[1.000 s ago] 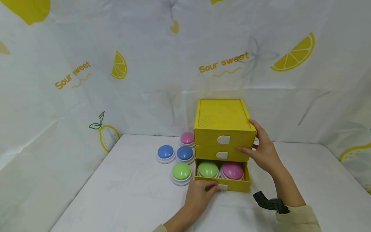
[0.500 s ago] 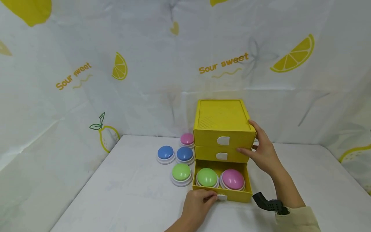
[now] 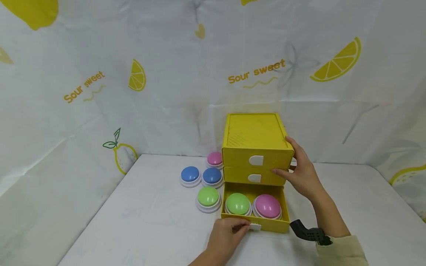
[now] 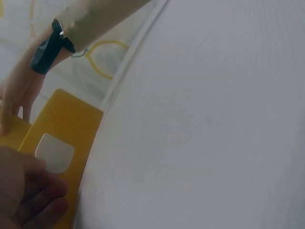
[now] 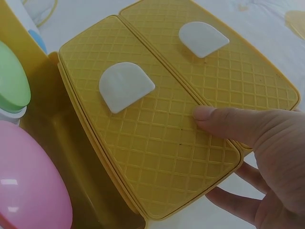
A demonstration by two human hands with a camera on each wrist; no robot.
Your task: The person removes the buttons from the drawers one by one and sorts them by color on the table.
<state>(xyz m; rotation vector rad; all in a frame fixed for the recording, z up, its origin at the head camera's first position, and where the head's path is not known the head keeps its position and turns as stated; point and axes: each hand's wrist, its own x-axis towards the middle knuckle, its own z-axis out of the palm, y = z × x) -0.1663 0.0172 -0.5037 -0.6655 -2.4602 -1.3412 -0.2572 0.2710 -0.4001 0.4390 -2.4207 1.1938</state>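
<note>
A yellow three-drawer box [image 3: 254, 129] stands on the table, its bottom drawer [image 3: 273, 225] pulled out toward me. Inside that drawer sit a green push button [image 3: 237, 203] and a pink push button [image 3: 267, 206], both on white bases. My left hand [image 3: 226, 236] pinches the drawer's white tab [image 3: 255, 227] between thumb and fingers; the left wrist view shows the thumb on this tab [image 4: 55, 153]. My right hand [image 3: 303, 173] grips the box's right side, thumb on the middle drawer's front [image 5: 157, 138] and the other fingers along the side. The upper two drawers are closed.
Left of the box stand two blue push buttons [image 3: 190, 174] [image 3: 212, 175], a green one [image 3: 208, 196] and a pink one [image 3: 214, 158]. A lemon-printed cloth [image 3: 166, 111] hangs behind the white table [image 3: 143, 229]. A black strap [image 3: 311, 233] sits on the right wrist.
My left hand has drawn the bottom drawer farther out toward me, showing more of its inside, and the two buttons in it came along. The right hand stays in place.
</note>
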